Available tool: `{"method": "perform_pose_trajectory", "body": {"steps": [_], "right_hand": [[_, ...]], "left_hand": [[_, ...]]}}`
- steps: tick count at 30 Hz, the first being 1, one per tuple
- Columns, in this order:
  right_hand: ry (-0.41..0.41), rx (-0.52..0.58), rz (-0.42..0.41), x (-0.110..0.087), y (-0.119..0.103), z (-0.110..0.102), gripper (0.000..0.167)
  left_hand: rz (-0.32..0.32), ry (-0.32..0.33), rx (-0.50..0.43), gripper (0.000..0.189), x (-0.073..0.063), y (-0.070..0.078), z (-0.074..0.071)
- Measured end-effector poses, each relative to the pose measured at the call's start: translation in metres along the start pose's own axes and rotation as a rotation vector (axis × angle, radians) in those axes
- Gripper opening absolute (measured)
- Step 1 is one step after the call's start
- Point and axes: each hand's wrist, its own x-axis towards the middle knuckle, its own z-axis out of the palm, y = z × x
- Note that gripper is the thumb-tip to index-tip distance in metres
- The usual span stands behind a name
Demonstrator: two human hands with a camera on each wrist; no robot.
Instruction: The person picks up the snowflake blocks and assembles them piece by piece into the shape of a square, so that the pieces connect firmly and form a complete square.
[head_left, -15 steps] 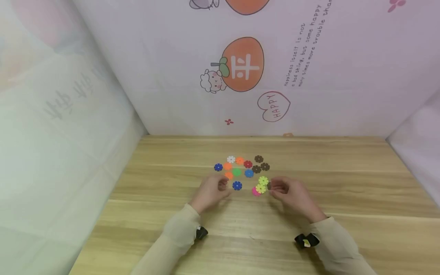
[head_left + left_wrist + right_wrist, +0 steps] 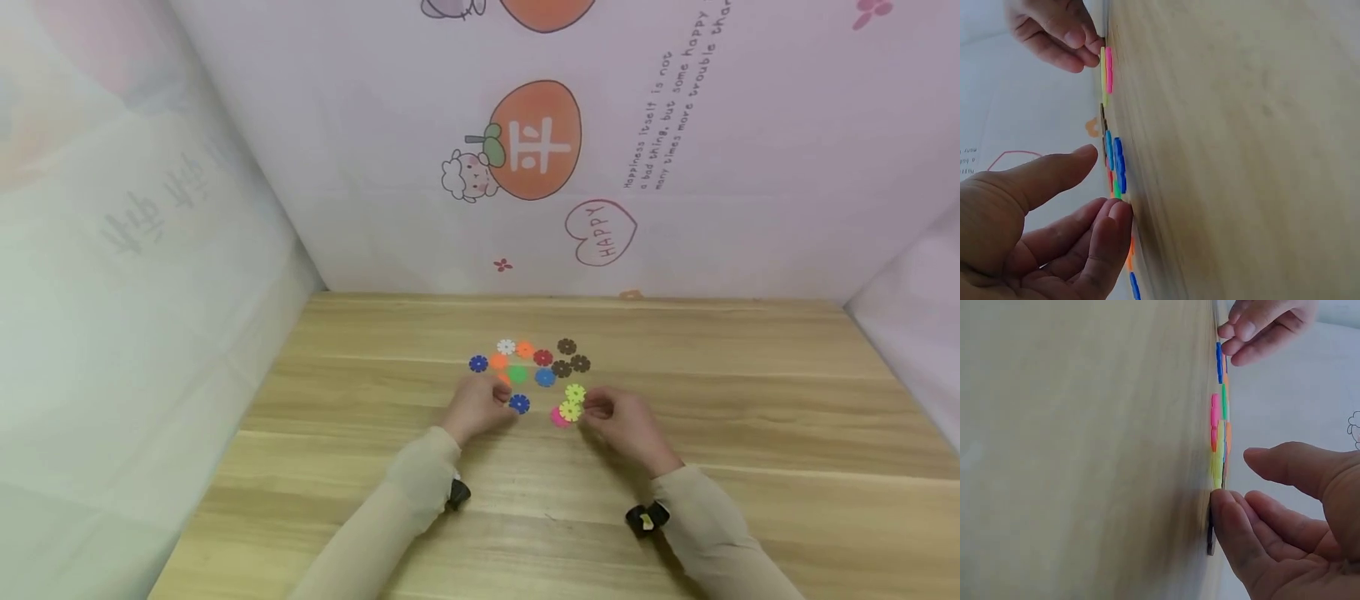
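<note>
My left hand [image 2: 477,406] is beside a dark blue snowflake disc [image 2: 520,404]. In the left wrist view a gap shows between its thumb [image 2: 1079,164] and bent fingers, with nothing gripped. My right hand [image 2: 622,423] is just right of two yellow-green discs, the nearer one [image 2: 570,412] lying partly over a pink disc [image 2: 558,417]. Its thumb [image 2: 1272,464] also stands apart from the fingers, and the fingertips are right by a dark disc [image 2: 1211,537] on the table. From the head view, my right hand hides that dark disc.
Farther back on the wooden table [image 2: 750,400] lie more flat discs: white [image 2: 506,347], red [image 2: 543,357], green [image 2: 517,374], light blue [image 2: 545,377], several orange, another dark blue [image 2: 478,363] and a brown group [image 2: 562,368]. A printed cloth [image 2: 375,167] hangs behind the table.
My left hand has moved a little right, towards the dark blue disc. My right hand has shifted slightly left, closer to the yellow-green discs. The discs lie as before.
</note>
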Motion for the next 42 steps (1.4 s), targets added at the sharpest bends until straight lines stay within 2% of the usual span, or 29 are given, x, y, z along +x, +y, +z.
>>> {"method": "perform_pose_trajectory", "body": {"steps": [6,10,14,20,25,27,29,32,35,37,42], "right_hand": [[0.013,-0.062,-0.008,0.006,-0.002,0.008,0.039],[0.022,-0.112,-0.017,0.009,-0.005,0.012,0.036],[0.02,-0.128,-0.019,0.011,-0.005,0.014,0.031],[0.013,-0.115,-0.052,0.012,-0.002,0.014,0.033],[0.01,-0.069,-0.086,0.011,0.004,0.01,0.02],[0.004,-0.051,-0.088,0.011,0.005,0.009,0.014],[-0.003,-0.029,-0.085,0.011,0.006,0.008,0.013],[-0.01,0.016,-0.066,0.011,0.005,0.008,0.016],[-0.007,0.1,-0.038,0.01,0.002,0.009,0.02],[-0.002,0.164,-0.021,0.009,-0.001,0.011,0.022],[0.032,0.317,-0.041,0.008,-0.008,0.019,0.024]], "left_hand": [[0.003,0.016,0.107,0.038,0.007,0.007,0.01],[0.02,0.018,0.19,0.038,0.011,0.011,0.014],[0.03,0.008,0.179,0.034,0.013,0.011,0.015],[0.029,0.008,0.041,0.026,0.014,0.001,0.014],[0.011,0.001,-0.077,0.016,0.01,-0.007,0.011],[-0.017,-0.004,-0.135,0.014,0.008,-0.009,0.009],[-0.047,-0.013,-0.235,0.015,0.005,-0.011,0.007],[-0.107,-0.034,-0.443,0.017,0.002,-0.012,0.006],[-0.144,-0.05,-0.628,0.021,-0.001,-0.012,0.006],[-0.15,-0.06,-0.699,0.023,-0.004,-0.011,0.005],[-0.143,-0.062,-0.788,0.024,-0.009,-0.006,0.003]]}}
